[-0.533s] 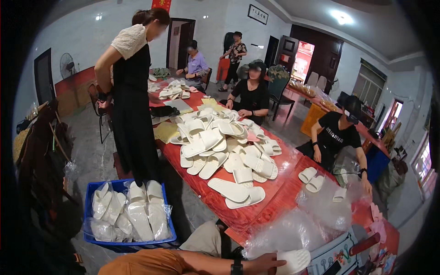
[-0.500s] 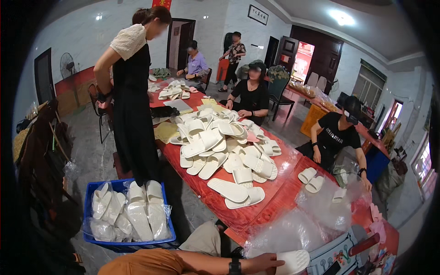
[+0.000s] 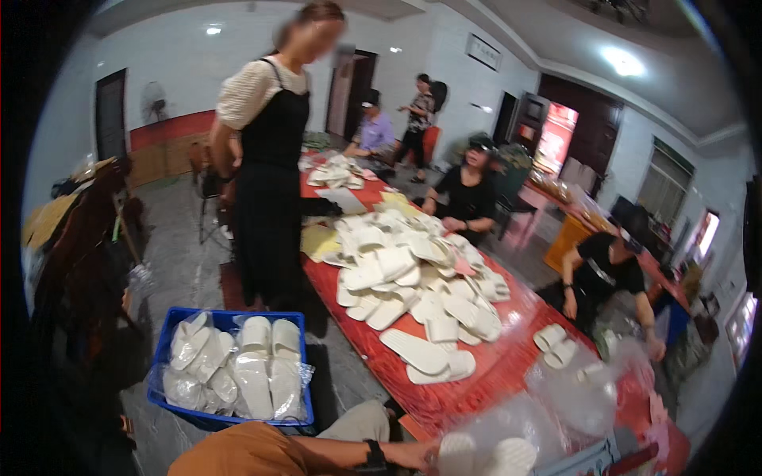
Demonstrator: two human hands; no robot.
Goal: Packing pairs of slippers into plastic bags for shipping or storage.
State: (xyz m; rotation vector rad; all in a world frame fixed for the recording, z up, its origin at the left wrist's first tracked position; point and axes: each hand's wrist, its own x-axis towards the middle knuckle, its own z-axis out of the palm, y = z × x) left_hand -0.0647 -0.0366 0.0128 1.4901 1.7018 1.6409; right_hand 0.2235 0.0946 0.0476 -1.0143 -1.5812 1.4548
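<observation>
At the lower edge my left hand [image 3: 419, 455] is closed at the side of a white slipper [image 3: 456, 454], its fingers partly hidden and blurred. A second white slipper [image 3: 514, 458] with a patterned sole lies right beside the first. Both are cut off by the lower edge. Just behind them are clear plastic bags [image 3: 504, 420], spread on the red-covered table [image 3: 349, 313]. My right hand is not in view. Farther up the table rises a large heap of white slippers [image 3: 389, 270], with a loose pair [image 3: 429, 361] at its near end.
A blue crate [image 3: 178, 401] with bagged slippers stands on the floor at left. Behind it stands a person in a black dress [image 3: 274, 174]. Across the table sit a person with a dark cap [image 3: 468, 190] and another [image 3: 607, 270] near a slipper pair [image 3: 556, 346].
The view has shifted, so the table and crate sit differently in it. Two slippers now show at my left hand, where one showed before. The person across at right has lowered their head.
</observation>
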